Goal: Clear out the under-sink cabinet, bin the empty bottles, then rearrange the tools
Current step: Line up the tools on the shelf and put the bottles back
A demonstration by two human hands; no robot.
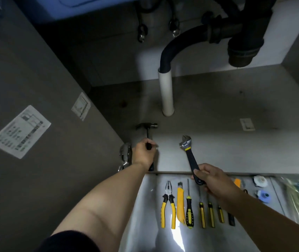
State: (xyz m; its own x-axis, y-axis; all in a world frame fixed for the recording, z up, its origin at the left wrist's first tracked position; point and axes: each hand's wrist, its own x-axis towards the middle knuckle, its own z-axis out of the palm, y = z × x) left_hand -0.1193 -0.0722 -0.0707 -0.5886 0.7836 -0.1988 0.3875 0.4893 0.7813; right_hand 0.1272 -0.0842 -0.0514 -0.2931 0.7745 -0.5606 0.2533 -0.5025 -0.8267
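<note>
Your left grip [144,153] is wrapped round the hammer [147,126] handle, low over the cabinet floor [236,142], head pointing away from you. Your right grip [212,180] holds the wrench [190,155] by its tail, long axis parallel to and just right of the hammer.

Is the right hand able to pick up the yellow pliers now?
Probably not yet: the right hand is gripping the wrench. The pliers lie uncovered nearby, so once it lets go, likely yes.
</note>
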